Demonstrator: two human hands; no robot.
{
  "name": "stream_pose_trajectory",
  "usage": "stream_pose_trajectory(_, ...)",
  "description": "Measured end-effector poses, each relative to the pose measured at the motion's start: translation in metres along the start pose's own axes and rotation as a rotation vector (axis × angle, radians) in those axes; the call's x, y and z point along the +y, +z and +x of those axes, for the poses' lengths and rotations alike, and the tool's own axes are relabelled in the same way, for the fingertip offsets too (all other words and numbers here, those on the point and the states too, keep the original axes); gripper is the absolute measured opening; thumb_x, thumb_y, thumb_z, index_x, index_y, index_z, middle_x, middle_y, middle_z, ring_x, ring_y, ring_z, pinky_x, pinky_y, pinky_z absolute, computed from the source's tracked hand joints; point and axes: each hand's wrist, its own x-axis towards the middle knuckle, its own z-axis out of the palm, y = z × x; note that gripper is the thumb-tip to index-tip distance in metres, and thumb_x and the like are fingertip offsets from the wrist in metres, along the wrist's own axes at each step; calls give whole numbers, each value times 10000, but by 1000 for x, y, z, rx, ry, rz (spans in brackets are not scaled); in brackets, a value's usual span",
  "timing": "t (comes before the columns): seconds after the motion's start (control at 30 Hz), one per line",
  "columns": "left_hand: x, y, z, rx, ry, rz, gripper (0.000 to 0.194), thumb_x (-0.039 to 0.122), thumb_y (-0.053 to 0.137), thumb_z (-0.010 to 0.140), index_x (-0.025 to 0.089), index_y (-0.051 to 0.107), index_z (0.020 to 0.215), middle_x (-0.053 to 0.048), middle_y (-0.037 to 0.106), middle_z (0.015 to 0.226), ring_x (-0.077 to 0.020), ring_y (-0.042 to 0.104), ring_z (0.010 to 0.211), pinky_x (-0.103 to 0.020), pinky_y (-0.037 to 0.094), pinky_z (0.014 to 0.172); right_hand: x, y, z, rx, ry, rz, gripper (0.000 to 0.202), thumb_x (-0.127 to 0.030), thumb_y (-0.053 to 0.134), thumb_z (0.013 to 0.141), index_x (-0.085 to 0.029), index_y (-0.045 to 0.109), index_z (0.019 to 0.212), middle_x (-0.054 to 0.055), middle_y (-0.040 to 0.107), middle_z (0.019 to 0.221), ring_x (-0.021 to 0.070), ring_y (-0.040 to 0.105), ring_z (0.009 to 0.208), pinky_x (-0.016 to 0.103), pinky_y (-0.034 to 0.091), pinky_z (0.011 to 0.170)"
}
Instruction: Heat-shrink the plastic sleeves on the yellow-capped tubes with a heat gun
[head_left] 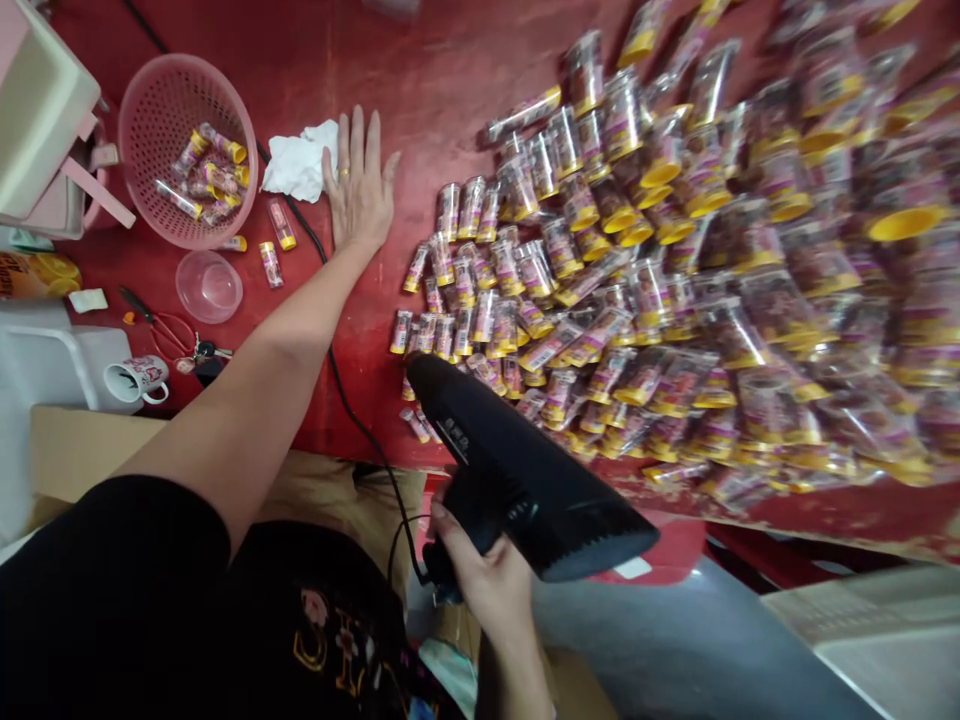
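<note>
My left hand lies flat on the red table, fingers spread, its edge by a crumpled white tissue. Below, at the table's front edge, my right hand is wrapped round the handle of a black hair dryer. The dryer's nozzle points up and left, over the near left part of a large spread of small clear tubes with yellow ends and purple labels. Some tubes stand upright, others lie on their sides. A black cord runs from the handle across the table, past my left wrist.
A pink basket holding several tubes is at the upper left. Near it are loose tubes, a clear bowl, red-handled scissors and a white mug. A cardboard piece lies at the near left.
</note>
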Motion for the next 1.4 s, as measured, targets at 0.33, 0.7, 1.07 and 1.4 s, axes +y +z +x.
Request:
stream_pose_trajectory(0.33,17,-22,-6,43,48,301,699,535,238,996,252,299,1632,76,197,1726,-144,-99,1614,-358,-133,1332,-20,-21,-3,330,-163,268,428,-316,865,687,-186,620,1012,11,668,831,154,597,608,338,555,619)
stream_pose_trajectory(0.7,144,74,-148,-683,1253,364,618,548,311,1061,306,283,1629,-4,99,1756,-226,-18,1620,-511,-50,1312,-34,-50,10,433,-353,501,422,-265,868,675,-183,613,1001,-22,585,808,115,545,585,283,520,531)
stream_pose_trajectory(1.07,101,69,-26,-694,1216,509,493,445,336,1076,300,428,1538,50,48,1759,-299,-25,1607,-634,-21,1262,-34,-59,48,359,-436,600,411,-241,877,665,-173,629,985,0,605,773,126,539,562,285,484,497)
stream_pose_trajectory(1.4,174,99,-69,-606,1158,449,629,474,46,1097,213,310,1604,-19,113,1754,-261,-4,1604,-583,38,1270,-44,-58,43,370,-474,624,366,-194,822,658,-180,643,977,-10,611,774,128,538,548,280,453,470)
